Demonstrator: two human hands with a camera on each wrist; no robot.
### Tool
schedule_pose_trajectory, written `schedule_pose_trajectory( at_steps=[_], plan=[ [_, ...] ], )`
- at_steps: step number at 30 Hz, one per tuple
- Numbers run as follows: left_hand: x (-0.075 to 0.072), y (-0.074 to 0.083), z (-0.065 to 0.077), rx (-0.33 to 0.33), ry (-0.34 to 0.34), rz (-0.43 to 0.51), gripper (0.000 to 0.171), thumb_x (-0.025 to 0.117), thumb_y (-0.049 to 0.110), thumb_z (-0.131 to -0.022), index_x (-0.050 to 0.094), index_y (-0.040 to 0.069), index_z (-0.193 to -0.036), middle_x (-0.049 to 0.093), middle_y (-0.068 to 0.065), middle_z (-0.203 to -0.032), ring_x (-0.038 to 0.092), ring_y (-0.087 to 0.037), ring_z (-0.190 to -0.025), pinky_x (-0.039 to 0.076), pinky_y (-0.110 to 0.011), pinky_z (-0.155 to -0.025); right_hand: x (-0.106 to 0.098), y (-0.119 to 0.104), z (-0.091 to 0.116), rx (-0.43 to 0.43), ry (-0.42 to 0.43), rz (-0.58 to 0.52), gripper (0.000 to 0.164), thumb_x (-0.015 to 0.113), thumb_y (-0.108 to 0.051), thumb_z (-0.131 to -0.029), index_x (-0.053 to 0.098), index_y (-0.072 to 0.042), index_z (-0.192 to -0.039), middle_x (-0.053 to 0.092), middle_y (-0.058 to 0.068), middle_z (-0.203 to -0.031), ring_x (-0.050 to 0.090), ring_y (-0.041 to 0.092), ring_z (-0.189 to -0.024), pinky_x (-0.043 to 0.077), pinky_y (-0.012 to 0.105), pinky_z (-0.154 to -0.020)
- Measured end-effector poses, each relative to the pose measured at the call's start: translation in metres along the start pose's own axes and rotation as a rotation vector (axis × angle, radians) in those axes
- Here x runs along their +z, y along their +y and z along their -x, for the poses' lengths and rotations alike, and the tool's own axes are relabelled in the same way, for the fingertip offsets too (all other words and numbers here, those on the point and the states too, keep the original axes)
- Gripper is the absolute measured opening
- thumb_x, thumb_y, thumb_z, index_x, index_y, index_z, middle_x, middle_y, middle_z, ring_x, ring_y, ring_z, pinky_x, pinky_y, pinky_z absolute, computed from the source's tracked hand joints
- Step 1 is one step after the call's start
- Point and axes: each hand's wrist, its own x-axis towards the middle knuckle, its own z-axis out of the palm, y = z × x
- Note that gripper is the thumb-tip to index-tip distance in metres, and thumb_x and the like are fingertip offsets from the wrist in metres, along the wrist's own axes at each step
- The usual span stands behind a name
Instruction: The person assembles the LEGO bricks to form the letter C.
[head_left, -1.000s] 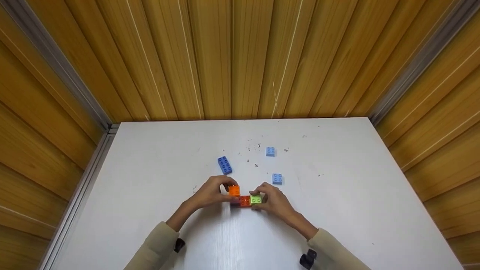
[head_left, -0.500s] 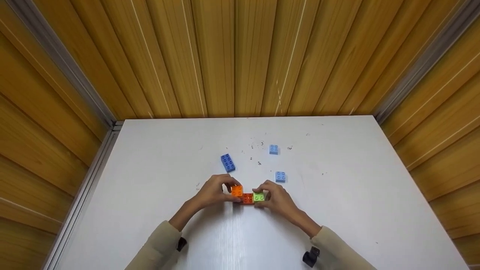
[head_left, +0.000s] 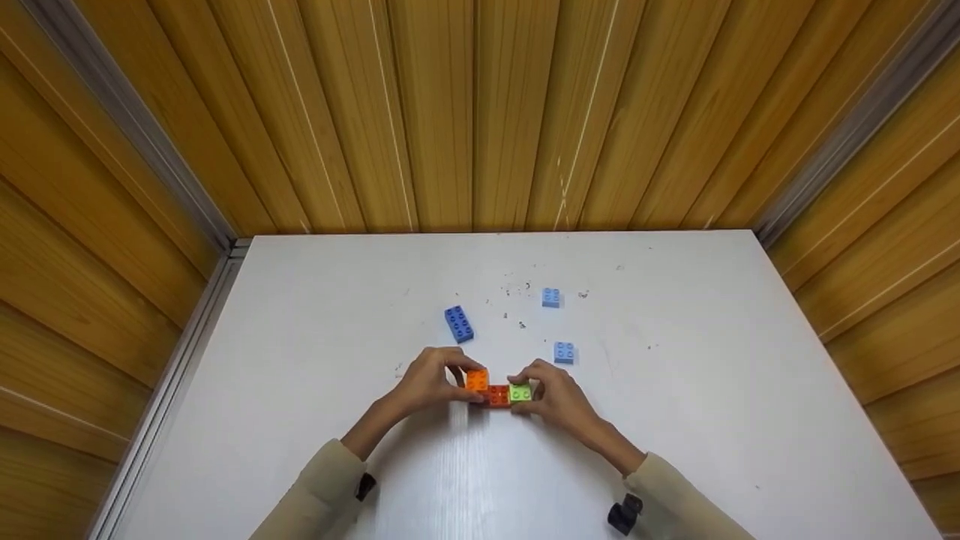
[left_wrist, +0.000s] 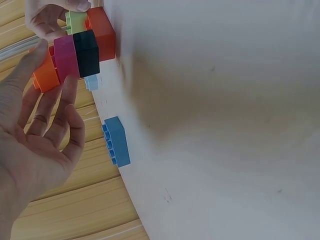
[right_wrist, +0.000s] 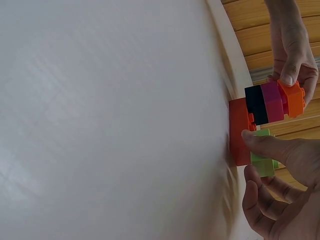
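Observation:
My left hand (head_left: 431,381) pinches an orange toy building brick (head_left: 477,379) between thumb and fingers. Under it stand a magenta brick (left_wrist: 66,57) and a dark, near-black brick (left_wrist: 87,53); part of the magenta studs shows between orange and magenta in both wrist views. This stack is on the left part of a longer red brick (right_wrist: 239,150) low at the table. On the red brick's right end is a light green brick (head_left: 520,392), which my right hand (head_left: 561,396) grips with thumb and fingers. Bare red studs show between the stack and the green brick.
Beyond my hands, a long blue brick (head_left: 459,324) lies at the left. Two light blue bricks, one nearer (head_left: 564,353) and one farther (head_left: 551,298), lie to the right. The white table (head_left: 337,300) meets wood-look panel walls (head_left: 495,112) behind and at both sides.
The orange brick has come slightly lower over the stack with my left hand. My right hand keeps its grip on the green brick. The whole head view has shifted a little.

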Motion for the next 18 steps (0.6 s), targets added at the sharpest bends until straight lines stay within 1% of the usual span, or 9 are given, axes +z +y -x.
schedule_pose_trajectory(
  at_steps=[4, 7, 10, 12, 14, 16, 18],
  plan=[
    [0.002, 0.003, 0.001, -0.011, 0.002, -0.061, 0.038, 0.092, 0.023, -0.074, 0.08, 0.008, -0.107, 0.073, -0.004, -0.085, 0.068, -0.022, -0.077, 0.048, -0.019, -0.067, 0.002, 0.0, 0.001, -0.01, 0.009, -0.007, 0.037, 0.09, -0.009, -0.074, 0.076, -0.009, -0.109, 0.07, 0.002, -0.102, 0.06, 0.013, -0.078, 0.049, 0.019, -0.067],
    [0.003, 0.003, 0.001, -0.022, -0.001, -0.084, 0.038, 0.092, 0.022, -0.074, 0.081, 0.009, -0.107, 0.07, -0.002, -0.082, 0.068, -0.021, -0.077, 0.048, -0.019, -0.066, 0.003, -0.001, 0.002, -0.018, 0.01, -0.007, 0.037, 0.09, -0.009, -0.074, 0.076, -0.009, -0.108, 0.07, 0.002, -0.102, 0.06, 0.011, -0.078, 0.049, 0.019, -0.068],
    [0.005, 0.005, 0.001, -0.031, -0.005, -0.134, 0.038, 0.092, 0.023, -0.075, 0.081, 0.011, -0.109, 0.069, -0.002, -0.081, 0.067, -0.02, -0.075, 0.046, -0.019, -0.063, 0.003, -0.001, 0.003, -0.015, 0.008, -0.01, 0.037, 0.09, -0.008, -0.074, 0.076, -0.009, -0.108, 0.069, 0.003, -0.101, 0.059, 0.009, -0.077, 0.05, 0.019, -0.068],
    [0.007, 0.007, 0.002, -0.031, -0.001, -0.179, 0.038, 0.091, 0.025, -0.076, 0.081, 0.012, -0.11, 0.069, -0.003, -0.081, 0.063, -0.016, -0.071, 0.044, -0.018, -0.061, 0.003, -0.001, 0.003, -0.008, 0.01, -0.013, 0.037, 0.09, -0.008, -0.073, 0.076, -0.009, -0.108, 0.069, 0.002, -0.101, 0.059, 0.01, -0.077, 0.049, 0.019, -0.068],
    [0.008, 0.009, 0.001, -0.032, 0.008, -0.224, 0.039, 0.091, 0.027, -0.076, 0.081, 0.013, -0.111, 0.068, -0.002, -0.08, 0.057, -0.01, -0.068, 0.041, -0.018, -0.059, 0.002, -0.001, 0.002, -0.008, 0.016, -0.013, 0.038, 0.09, -0.008, -0.073, 0.076, -0.009, -0.108, 0.069, 0.002, -0.101, 0.059, 0.01, -0.078, 0.049, 0.02, -0.068],
    [0.008, 0.01, 0.0, -0.04, 0.015, -0.249, 0.039, 0.091, 0.028, -0.075, 0.081, 0.014, -0.11, 0.067, -0.001, -0.078, 0.049, -0.005, -0.066, 0.038, -0.018, -0.058, 0.002, -0.001, 0.002, -0.017, 0.018, -0.012, 0.038, 0.09, -0.008, -0.073, 0.076, -0.01, -0.108, 0.069, 0.002, -0.101, 0.059, 0.01, -0.078, 0.05, 0.02, -0.069],
    [0.008, 0.011, -0.001, -0.055, 0.02, -0.266, 0.039, 0.092, 0.029, -0.074, 0.082, 0.015, -0.109, 0.065, 0.0, -0.077, 0.045, -0.004, -0.066, 0.036, -0.018, -0.057, 0.003, 0.0, 0.001, -0.03, 0.023, -0.017, 0.038, 0.09, -0.008, -0.073, 0.076, -0.01, -0.108, 0.069, 0.002, -0.101, 0.06, 0.01, -0.078, 0.051, 0.021, -0.07]
  ],
)
